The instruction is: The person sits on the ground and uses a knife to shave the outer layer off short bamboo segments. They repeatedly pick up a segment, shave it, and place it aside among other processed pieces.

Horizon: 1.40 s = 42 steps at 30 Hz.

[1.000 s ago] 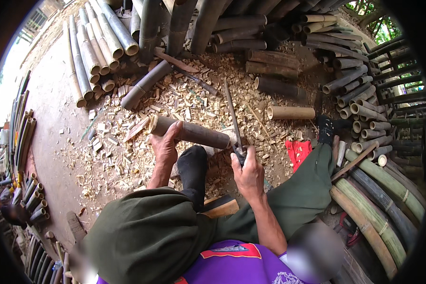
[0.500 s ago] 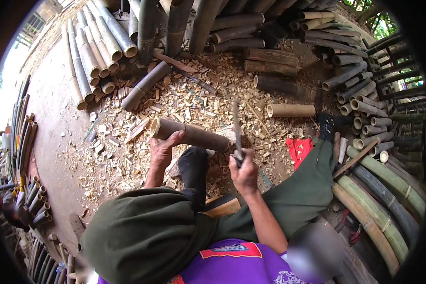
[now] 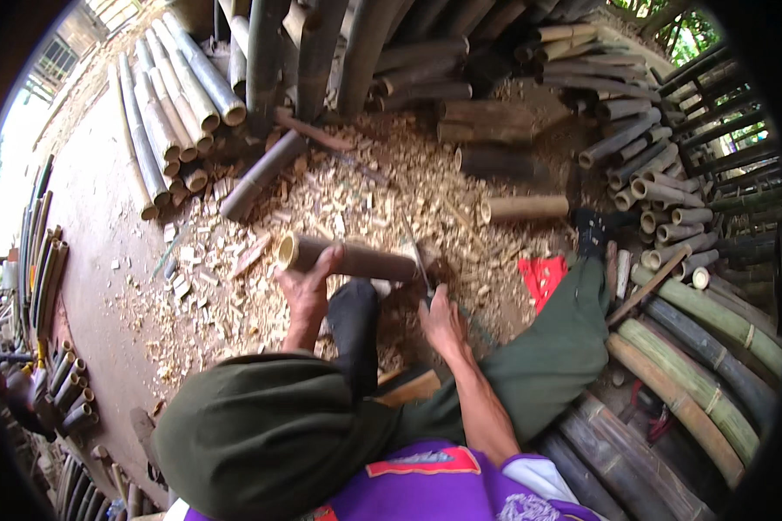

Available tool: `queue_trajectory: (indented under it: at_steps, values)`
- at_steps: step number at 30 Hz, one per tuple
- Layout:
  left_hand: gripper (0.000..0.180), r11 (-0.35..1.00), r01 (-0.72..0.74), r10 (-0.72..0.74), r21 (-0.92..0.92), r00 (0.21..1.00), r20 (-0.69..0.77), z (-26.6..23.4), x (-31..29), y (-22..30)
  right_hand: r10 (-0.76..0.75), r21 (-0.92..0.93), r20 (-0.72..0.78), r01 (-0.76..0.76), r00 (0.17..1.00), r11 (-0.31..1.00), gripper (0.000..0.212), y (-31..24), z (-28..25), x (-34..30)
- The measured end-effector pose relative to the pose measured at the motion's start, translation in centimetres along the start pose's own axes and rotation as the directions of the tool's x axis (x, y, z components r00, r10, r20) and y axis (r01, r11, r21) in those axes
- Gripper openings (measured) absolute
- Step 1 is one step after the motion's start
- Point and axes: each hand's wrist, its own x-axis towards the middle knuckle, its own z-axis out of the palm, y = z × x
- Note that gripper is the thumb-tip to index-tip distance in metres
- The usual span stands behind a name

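A short dark bamboo section [image 3: 369, 262] lies nearly level in front of me, its pale hollow end facing left. My left hand [image 3: 305, 293] is closed round it near that open end. In my right hand [image 3: 444, 321] is the dark handle of a long-bladed knife [image 3: 418, 254]. The blade stands up and leans slightly left, at the right end of the bamboo; whether the edge touches it I cannot tell. Beside the bamboo's near side is my foot in a dark sock [image 3: 354, 314].
Wood chips [image 3: 356, 204] cover the ground. A cut bamboo piece [image 3: 526, 208] lies beyond my right hand, near a red cloth [image 3: 543, 280]. Bamboo stacks [image 3: 669, 204] stand at right, with long poles [image 3: 686, 391] nearer. More bamboo poles [image 3: 178, 104] lie at far left.
The knife has come down and its blade now leans left at the bamboo's right end. My right hand is slightly lower. My left hand still holds the bamboo, its fingers a little farther right.
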Motion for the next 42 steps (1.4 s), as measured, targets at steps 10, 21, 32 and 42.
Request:
queue_trajectory:
  at_steps: [10,21,32,42]
  values:
    - [0.054,0.974,0.031,-0.062,0.223,0.989,0.134,-1.8,-0.3,0.2,-0.128,0.266,-0.157,0.167,0.979,0.949,0.031,0.0,-0.3,-1.2]
    - [0.051,0.992,0.06,-0.057,-0.115,0.998,0.025,-3.2,-0.5,-0.4,-0.269,0.471,-0.473,0.499,0.839,0.728,0.027,-3.8,-5.1,-4.0]
    - [0.059,0.996,0.083,-0.088,0.032,0.973,0.212,-4.6,-1.2,1.5,-0.258,0.363,-0.377,0.398,0.89,0.842,0.033,-4.1,-6.3,-5.0]
    - [0.05,0.97,0.134,-0.115,-0.2,0.988,0.102,-4.0,-1.9,1.1,-0.145,0.319,-0.128,0.179,0.981,0.931,0.032,-2.6,-4.8,-4.0]
